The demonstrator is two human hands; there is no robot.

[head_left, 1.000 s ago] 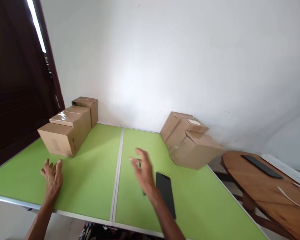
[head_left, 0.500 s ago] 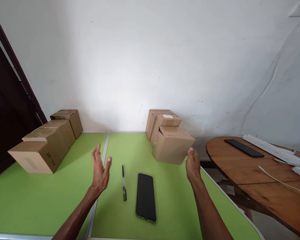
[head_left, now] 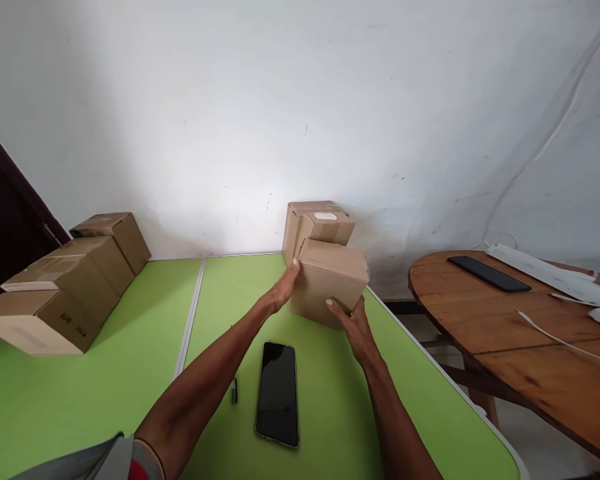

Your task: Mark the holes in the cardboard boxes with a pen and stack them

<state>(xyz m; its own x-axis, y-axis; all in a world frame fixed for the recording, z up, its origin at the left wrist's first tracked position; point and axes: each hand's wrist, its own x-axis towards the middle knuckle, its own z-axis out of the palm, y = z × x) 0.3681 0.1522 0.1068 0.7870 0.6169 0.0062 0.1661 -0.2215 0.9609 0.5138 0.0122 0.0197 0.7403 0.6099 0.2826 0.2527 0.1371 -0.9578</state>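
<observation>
Both hands have moved onto the front carton (head_left: 313, 290) of the right-hand group: half a second ago, the left hand (head_left: 281, 291) was in the air above the table (head_left: 325, 413), apart from any box, and the right hand (head_left: 359, 335) was by the carton's right edge. Now the carton is between them, and it seems slightly turned. I judge from this that the work has passed from reaching to handling.

The left hand is only a little bent, and it presses along the carton's left side, near the upper edge. The right hand is partly curled; its thumb lies on the front face, while the other fingers go around the lower right corner, where they are mostly hidden. So the two hands grasp the carton together, near the table's right edge, just before the labelled carton (head_left: 333, 231). Whether its bottom is lifted, I cannot tell. Nearer lies the smartphone (head_left: 277, 397), untouched.
</observation>
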